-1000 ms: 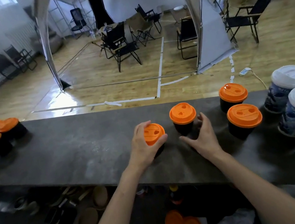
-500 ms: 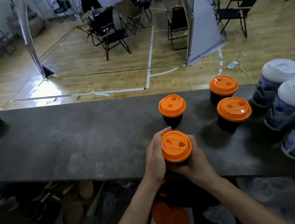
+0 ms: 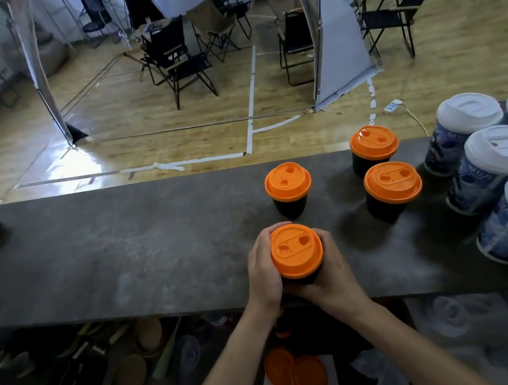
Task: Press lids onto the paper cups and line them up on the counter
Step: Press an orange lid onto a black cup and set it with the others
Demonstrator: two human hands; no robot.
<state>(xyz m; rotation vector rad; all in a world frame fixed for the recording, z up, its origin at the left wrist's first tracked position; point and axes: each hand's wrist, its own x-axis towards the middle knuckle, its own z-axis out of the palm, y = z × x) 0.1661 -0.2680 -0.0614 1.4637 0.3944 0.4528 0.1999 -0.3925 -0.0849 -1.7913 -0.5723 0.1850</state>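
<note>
Both hands, left [image 3: 262, 272] and right [image 3: 334, 275], grasp a lidded black cup [image 3: 297, 257] at the counter's [image 3: 120, 249] near edge; three lidded cups [image 3: 393, 190] stand behind.

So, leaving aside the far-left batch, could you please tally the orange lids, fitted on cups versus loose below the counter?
Lids on cups: 4, counting the held cup
Loose lids: 2
Total: 6

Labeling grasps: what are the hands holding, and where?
The left hand and right hand grip one black cup by its sides, below the orange lid.
</note>
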